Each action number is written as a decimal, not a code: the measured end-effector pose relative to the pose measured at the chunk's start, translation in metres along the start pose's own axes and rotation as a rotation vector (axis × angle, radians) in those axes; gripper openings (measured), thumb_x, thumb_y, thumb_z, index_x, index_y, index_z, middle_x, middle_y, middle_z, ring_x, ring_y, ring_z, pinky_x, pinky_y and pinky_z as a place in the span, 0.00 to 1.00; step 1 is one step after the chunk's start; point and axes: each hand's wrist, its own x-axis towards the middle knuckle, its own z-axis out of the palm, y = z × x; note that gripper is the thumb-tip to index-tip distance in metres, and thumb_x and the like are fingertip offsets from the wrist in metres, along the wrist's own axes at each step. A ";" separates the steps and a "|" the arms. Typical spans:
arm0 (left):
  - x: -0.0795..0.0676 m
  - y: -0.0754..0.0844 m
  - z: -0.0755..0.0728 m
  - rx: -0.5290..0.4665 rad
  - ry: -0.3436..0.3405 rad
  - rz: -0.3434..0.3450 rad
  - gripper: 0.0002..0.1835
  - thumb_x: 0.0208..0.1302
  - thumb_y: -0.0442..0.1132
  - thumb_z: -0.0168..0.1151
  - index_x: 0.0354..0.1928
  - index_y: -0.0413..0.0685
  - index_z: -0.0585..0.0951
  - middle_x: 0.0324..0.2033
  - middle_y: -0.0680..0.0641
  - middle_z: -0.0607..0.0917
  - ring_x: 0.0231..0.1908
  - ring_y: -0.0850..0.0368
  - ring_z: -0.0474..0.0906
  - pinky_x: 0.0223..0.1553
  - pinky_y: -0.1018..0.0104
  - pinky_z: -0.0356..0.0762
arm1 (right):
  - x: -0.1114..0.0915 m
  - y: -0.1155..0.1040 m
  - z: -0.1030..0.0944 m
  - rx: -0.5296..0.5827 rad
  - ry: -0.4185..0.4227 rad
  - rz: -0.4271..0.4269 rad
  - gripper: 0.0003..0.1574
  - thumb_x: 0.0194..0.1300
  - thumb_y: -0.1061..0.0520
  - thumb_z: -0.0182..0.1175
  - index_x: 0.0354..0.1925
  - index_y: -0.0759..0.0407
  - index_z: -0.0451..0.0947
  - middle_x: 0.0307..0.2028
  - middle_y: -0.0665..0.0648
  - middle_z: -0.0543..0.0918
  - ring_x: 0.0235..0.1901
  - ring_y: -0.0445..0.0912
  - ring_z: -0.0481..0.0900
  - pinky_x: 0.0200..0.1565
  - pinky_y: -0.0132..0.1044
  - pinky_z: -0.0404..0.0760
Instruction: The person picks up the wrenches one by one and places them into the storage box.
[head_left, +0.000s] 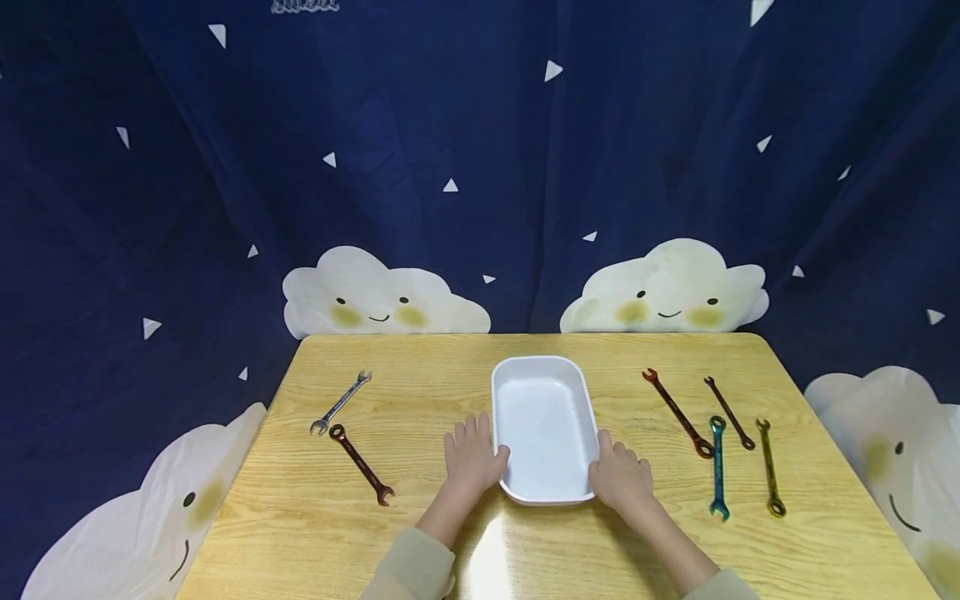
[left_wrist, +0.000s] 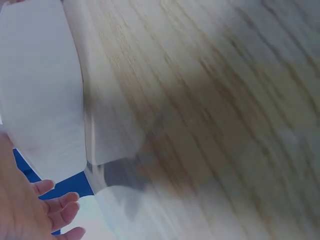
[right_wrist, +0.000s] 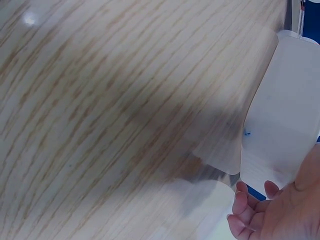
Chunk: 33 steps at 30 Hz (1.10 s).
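Note:
A white rectangular tray (head_left: 543, 429) with rounded corners sits on the wooden table, nothing lying inside it. My left hand (head_left: 472, 457) is at its left side, thumb over the rim and fingers spread outside it. In the left wrist view, those fingers extend loosely near the tray's wall (left_wrist: 42, 90). On the opposite side, my right hand (head_left: 622, 482) touches the rim near the front corner. The right wrist view shows its relaxed, slightly bent fingers (right_wrist: 241, 202) by the tray's outer wall (right_wrist: 280, 110).
Left of the tray lie a silver wrench (head_left: 341, 404) and a red wrench (head_left: 362, 464). To the right are a long red wrench (head_left: 677, 412), a small dark red one (head_left: 729, 412), a blue one (head_left: 718, 467) and a gold one (head_left: 770, 467). A dark blue curtain (head_left: 420, 125) hangs behind the table (head_left: 277, 533).

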 end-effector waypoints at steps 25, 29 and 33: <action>0.013 0.007 0.002 0.027 -0.143 -0.061 0.25 0.56 0.47 0.47 0.55 0.44 0.62 0.43 0.40 0.68 0.45 0.46 0.63 0.44 0.50 0.60 | 0.000 0.001 0.000 0.010 0.006 -0.008 0.21 0.58 0.58 0.45 0.49 0.66 0.59 0.25 0.62 0.71 0.24 0.55 0.70 0.28 0.49 0.68; 0.013 0.008 0.000 0.028 -0.149 -0.066 0.24 0.57 0.47 0.47 0.55 0.45 0.62 0.43 0.40 0.68 0.45 0.46 0.62 0.44 0.51 0.60 | 0.001 0.001 0.001 0.012 0.009 0.001 0.22 0.58 0.58 0.45 0.50 0.65 0.59 0.26 0.62 0.72 0.25 0.55 0.71 0.28 0.50 0.68; 0.013 0.008 0.000 0.031 -0.143 -0.064 0.23 0.56 0.46 0.47 0.53 0.45 0.62 0.43 0.40 0.67 0.44 0.46 0.63 0.43 0.51 0.60 | 0.002 0.002 0.002 0.037 0.017 0.009 0.24 0.57 0.58 0.46 0.51 0.66 0.60 0.29 0.64 0.73 0.26 0.57 0.72 0.29 0.51 0.69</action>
